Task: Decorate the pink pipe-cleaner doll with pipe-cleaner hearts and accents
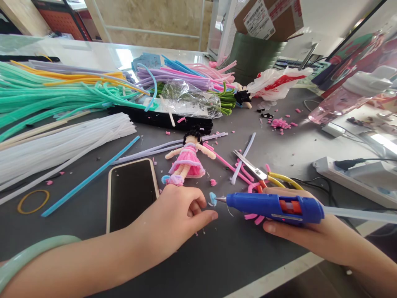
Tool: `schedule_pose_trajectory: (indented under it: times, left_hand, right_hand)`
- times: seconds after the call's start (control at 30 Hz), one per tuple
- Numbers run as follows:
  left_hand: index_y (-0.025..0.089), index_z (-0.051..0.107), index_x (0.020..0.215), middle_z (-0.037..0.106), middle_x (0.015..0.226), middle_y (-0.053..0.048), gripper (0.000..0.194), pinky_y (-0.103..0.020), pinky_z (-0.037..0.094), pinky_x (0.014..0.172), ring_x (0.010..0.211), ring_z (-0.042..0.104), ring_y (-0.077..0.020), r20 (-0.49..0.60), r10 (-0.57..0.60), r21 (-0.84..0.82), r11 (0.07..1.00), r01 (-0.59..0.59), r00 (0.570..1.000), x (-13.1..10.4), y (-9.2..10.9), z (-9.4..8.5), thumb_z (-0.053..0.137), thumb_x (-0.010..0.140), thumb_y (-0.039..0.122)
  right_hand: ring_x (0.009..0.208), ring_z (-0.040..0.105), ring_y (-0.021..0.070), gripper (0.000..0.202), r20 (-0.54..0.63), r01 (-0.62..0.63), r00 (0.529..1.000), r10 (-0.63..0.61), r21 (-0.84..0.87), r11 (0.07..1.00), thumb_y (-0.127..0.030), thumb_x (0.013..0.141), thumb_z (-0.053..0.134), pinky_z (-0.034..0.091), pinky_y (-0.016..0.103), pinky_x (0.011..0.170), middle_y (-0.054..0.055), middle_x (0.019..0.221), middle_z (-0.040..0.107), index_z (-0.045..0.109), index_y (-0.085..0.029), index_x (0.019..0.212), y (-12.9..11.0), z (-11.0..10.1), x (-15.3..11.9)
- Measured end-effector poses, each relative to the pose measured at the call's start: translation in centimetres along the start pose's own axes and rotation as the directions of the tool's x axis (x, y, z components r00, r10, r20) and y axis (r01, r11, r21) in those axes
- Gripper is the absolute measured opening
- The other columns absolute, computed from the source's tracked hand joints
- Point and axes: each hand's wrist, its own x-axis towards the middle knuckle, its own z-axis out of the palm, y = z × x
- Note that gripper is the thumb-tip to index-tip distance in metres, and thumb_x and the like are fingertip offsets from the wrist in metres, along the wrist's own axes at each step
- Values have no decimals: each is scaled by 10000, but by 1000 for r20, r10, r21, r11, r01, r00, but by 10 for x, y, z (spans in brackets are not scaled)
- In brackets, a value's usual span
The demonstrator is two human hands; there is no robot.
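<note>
My right hand (297, 215) is wrapped round a blue glue gun (260, 205), whose metal tip points left. A small light-blue fuzzy piece (212, 198) is right at that tip, beside my left hand (182, 207). The left fingers are curled with the thumb stretched towards the tip; what they hold, if anything, is hidden. Just beyond the left hand lies a doll (190, 155) of fuzzy stems with black hair and a pink dress. Scissors (252, 165) with yellow and orange handles lie open behind the glue gun, over pink stems.
A phone (132, 194) lies by my left forearm. Bundles of white (71, 140) and green stems (56, 93) cover the left side. At right are a power strip (353, 176) and a pink bottle (344, 97). A green bin (252, 56) stands at the back.
</note>
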Motion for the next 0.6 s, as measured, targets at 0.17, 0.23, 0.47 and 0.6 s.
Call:
schedule_pose_trajectory:
  times: [0.17, 0.23, 0.47, 0.6]
  left_hand:
    - [206, 639, 711, 629, 552, 44, 269, -214, 455, 469, 496, 643, -138, -37, 30, -127, 991, -35, 999, 1, 6, 5, 600, 839, 439]
    - [201, 648, 707, 642, 568, 35, 275, -203, 452, 454, 491, 637, -130, -77, 41, -143, 988, -52, 996, 1, 6, 5, 592, 849, 430]
    - [195, 664, 702, 660, 559, 25, 247, -176, 431, 424, 487, 633, -117, -186, 83, -156, 981, -113, 979, 2, 1, 3, 590, 864, 367]
    - [191, 659, 697, 693, 611, 11, 208, -182, 455, 422, 483, 636, -119, -190, 75, -188, 976, -111, 979, 2, 0, 3, 587, 851, 312]
  right_hand:
    - [789, 703, 266, 310, -121, -40, 992, 39, -6, 999, -596, 819, 631, 592, 360, 654, 34, 857, 723, 717, -299, 790, 6, 7, -5]
    - [886, 707, 293, 328, -201, -58, 978, 51, -32, 998, -607, 798, 656, 604, 401, 752, 44, 966, 734, 728, -305, 903, 11, 11, -8]
    - [691, 689, 239, 300, -116, 12, 993, -10, 16, 1000, -564, 847, 620, 560, 326, 533, 28, 821, 727, 678, -274, 797, 1, 12, 1]
    - [682, 678, 234, 326, -120, 39, 992, -37, 11, 999, -543, 867, 602, 534, 311, 509, 28, 746, 700, 659, -253, 729, -6, 12, 5]
